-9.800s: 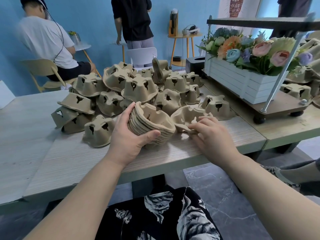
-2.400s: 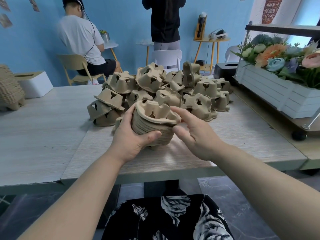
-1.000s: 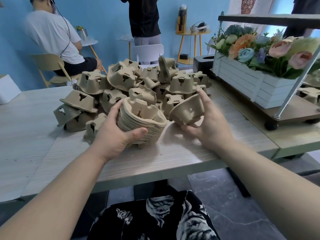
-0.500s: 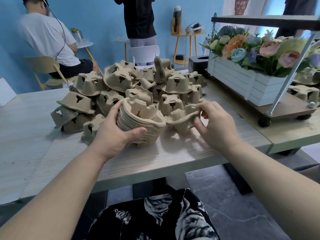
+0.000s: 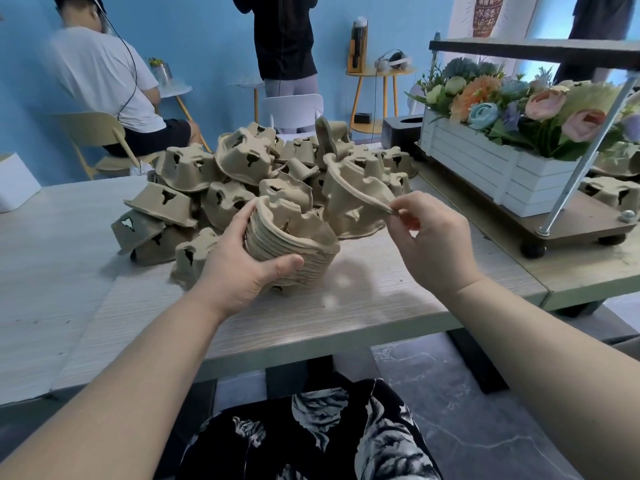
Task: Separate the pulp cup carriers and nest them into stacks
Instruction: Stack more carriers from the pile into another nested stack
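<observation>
A person seated at a pale wood-grain table (image 5: 363, 306) sorts moulded pulp cup carriers; the left hand (image 5: 242, 268) wraps round a nested stack (image 5: 291, 251) of carriers, fingers curled behind its far wall and thumb pressed across the ribbed front, the stack resting on the tabletop just ahead of the table's near edge; the right hand (image 5: 429, 244) pinches the rim of a single loose carrier (image 5: 353, 199) between thumb and fingertips, holding it tilted in the air just above and to the right of the stack, apart from it.

The carriers look light and thin-walled, stiff enough to keep their cup shape yet easily creased, as the wavy, dented rims suggest; the matt fibre surface should grip well with little risk of slipping; a rim or corner flange seems the natural place to take hold, since squeezing the cup walls would likely crush them; nesting probably calls for lining the cups up before pressing down.

By count: one stack in hand, showing roughly ten layered rims; one loose carrier in the right hand; behind them an unsorted heap (image 5: 242, 174) of perhaps two dozen carriers, mostly upside down, too jumbled for an exact tally; a few more carriers (image 5: 609, 192) sit on the low wheeled shelf at right, beside a white planter box (image 5: 485, 161) of artificial flowers; two other people (image 5: 104, 81) are visible in the background, backs turned.
</observation>
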Demonstrator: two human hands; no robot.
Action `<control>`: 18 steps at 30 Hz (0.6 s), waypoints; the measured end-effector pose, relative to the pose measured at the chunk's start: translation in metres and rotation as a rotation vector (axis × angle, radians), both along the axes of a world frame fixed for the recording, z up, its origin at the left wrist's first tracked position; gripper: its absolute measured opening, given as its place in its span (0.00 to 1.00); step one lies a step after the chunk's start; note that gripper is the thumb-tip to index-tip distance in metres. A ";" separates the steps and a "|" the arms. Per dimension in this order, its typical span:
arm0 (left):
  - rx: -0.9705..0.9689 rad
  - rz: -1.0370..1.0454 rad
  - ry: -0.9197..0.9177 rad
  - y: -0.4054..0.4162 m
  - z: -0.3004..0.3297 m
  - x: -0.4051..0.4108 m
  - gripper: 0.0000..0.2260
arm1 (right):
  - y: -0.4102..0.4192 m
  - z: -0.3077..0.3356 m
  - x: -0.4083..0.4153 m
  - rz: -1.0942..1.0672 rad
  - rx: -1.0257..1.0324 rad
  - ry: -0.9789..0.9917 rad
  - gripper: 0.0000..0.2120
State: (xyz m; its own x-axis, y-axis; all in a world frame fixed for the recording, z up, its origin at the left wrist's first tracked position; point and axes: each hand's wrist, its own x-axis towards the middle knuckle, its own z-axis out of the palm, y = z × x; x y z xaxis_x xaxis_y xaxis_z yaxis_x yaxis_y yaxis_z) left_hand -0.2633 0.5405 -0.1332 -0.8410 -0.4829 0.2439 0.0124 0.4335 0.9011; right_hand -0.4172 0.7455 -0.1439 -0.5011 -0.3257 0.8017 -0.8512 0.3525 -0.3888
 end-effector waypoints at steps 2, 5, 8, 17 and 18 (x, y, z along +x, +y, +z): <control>-0.010 0.000 0.002 -0.001 -0.001 0.000 0.47 | -0.011 0.007 0.008 0.045 -0.012 0.023 0.02; -0.006 -0.004 0.010 -0.002 -0.002 0.000 0.47 | -0.025 0.011 0.019 0.126 0.005 0.063 0.02; 0.007 -0.004 0.026 -0.002 -0.002 0.001 0.46 | -0.031 0.008 0.026 0.215 0.047 0.099 0.03; 0.012 -0.006 0.051 -0.004 -0.006 0.001 0.46 | -0.033 -0.005 0.028 0.313 0.115 0.019 0.12; 0.019 -0.006 0.054 -0.005 -0.007 0.002 0.47 | -0.034 -0.007 0.028 0.327 0.127 0.009 0.13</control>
